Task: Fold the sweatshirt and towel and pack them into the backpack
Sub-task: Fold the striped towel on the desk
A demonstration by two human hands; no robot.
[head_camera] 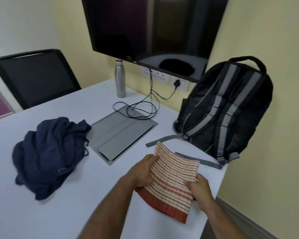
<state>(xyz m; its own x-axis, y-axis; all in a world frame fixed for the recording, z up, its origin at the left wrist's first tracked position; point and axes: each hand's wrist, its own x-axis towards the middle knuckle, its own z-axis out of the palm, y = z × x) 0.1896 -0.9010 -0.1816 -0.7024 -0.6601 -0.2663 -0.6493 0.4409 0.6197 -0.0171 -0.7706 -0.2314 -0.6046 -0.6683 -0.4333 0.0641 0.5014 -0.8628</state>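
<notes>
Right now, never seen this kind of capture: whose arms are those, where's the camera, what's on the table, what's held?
There is no machine here. A person works with bare hands, and the single picture comes from a wide-angle camera worn on their head, looking forward and down, so the arms enter from the bottom edge.

The left hand and right hand both grip a striped red-and-cream towel, already folded into a small panel, held just over the white table.

On the table: a crumpled navy sweatshirt at left, not yet folded; a grey flap panel set into the tabletop with a black cable looped on it; a steel bottle near the wall; and a black-and-grey backpack standing upright at right, straps facing the camera. I cannot tell whether it is unzipped.
</notes>
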